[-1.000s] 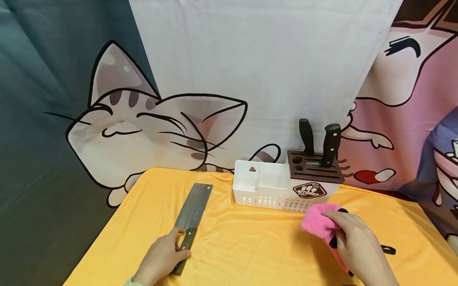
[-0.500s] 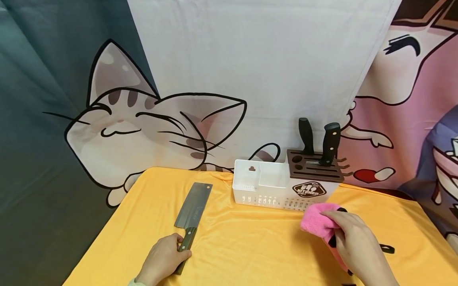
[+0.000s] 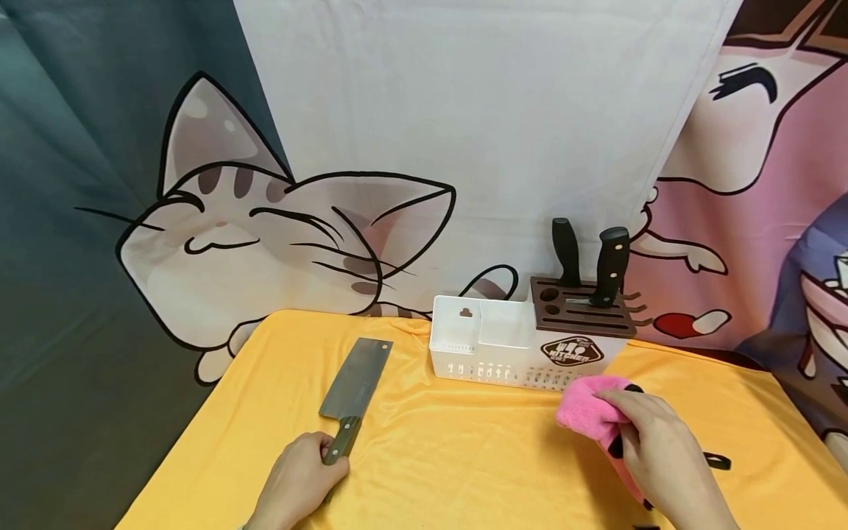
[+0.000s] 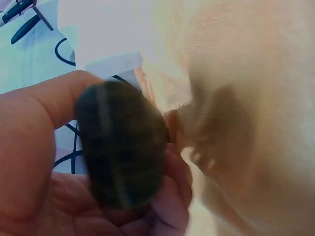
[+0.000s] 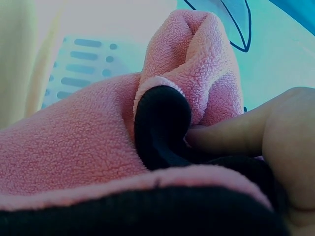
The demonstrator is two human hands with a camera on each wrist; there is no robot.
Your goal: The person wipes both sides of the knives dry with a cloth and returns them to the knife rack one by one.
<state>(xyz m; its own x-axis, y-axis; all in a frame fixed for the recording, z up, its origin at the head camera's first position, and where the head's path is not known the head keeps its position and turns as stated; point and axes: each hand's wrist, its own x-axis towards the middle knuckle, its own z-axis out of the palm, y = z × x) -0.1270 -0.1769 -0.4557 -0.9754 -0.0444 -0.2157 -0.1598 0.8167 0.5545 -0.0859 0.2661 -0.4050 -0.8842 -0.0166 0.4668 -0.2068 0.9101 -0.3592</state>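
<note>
The cleaver (image 3: 356,379) is shifting slightly leftward since a moment ago, the left grip (image 3: 294,472) now curling closed round its handle (image 3: 342,440). The blade is pointing away, over the left of the table (image 3: 450,456). Across from it, the right grip (image 3: 662,449) is pinching a cloth (image 3: 588,411) near the rack (image 3: 486,357), where two black handles (image 3: 613,266) are sticking up.
</note>
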